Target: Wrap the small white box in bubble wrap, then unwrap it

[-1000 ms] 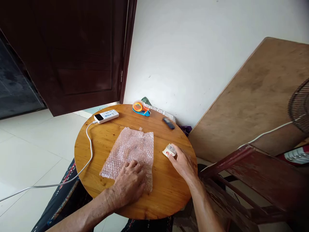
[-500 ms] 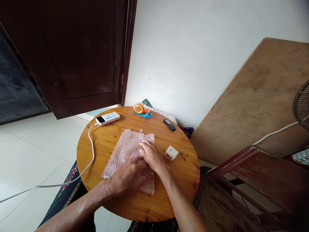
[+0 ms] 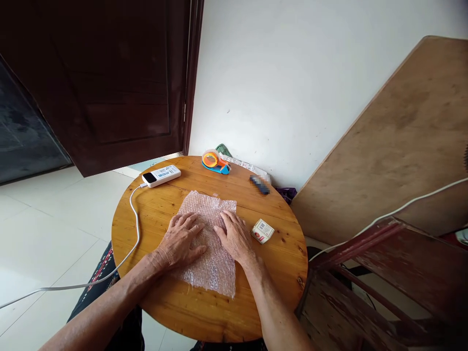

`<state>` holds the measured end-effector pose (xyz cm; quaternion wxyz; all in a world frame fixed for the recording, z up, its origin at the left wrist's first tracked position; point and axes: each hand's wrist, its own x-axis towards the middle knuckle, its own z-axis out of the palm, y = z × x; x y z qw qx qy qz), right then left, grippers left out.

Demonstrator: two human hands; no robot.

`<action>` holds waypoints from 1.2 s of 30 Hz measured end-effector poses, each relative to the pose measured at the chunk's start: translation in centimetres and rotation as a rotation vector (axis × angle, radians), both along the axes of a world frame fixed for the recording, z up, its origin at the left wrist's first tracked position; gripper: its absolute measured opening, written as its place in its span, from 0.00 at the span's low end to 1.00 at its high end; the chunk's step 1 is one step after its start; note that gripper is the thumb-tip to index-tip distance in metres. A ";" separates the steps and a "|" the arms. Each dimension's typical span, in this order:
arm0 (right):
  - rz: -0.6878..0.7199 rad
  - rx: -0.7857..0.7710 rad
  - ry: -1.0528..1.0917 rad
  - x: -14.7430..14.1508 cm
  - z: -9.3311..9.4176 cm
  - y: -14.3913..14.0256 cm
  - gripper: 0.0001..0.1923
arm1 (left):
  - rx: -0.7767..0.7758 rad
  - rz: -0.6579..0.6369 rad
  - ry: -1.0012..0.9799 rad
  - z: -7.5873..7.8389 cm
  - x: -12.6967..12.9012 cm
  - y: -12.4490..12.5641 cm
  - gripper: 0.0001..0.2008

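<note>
Your left hand (image 3: 182, 240) & right hand (image 3: 234, 236) lie flat, fingers spread, on the wrap (image 3: 208, 241) mid-table (image 3: 161, 302), gripping nothing. Small box (image 3: 262, 231) sits just right of the wrap's edge, prob. not touching. Bare wood towards you; cable (image 3: 136, 229) left.

The right hand (image 3: 236, 236), which 1 second ago touched the small box (image 3: 262, 230), has let go of it and now lies flat beside the left hand (image 3: 182, 239) on the bubble wrap (image 3: 208, 234), both with fingers spread, the left slid up from the sheet's near edge.
</note>
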<state>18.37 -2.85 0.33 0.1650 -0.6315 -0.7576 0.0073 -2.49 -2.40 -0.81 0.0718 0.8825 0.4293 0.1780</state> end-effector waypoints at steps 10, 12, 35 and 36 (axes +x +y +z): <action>-0.080 -0.041 -0.056 -0.1 0.0 0.2 0.22 | -0.006 0.008 0.028 0.0 -0.1 0.3 0.32; -0.100 -0.033 -0.065 -0.1 -0.1 0.2 0.22 | -0.017 0.041 0.047 0.1 -0.2 0.4 0.34; -0.107 0.049 0.010 0.6 -0.8 0.6 0.19 | -0.151 -0.181 0.093 2.2 3.2 -2.9 0.39; -0.108 0.053 0.016 0.6 -0.8 0.6 0.19 | -0.159 -0.187 0.086 1.8 3.3 -2.8 0.40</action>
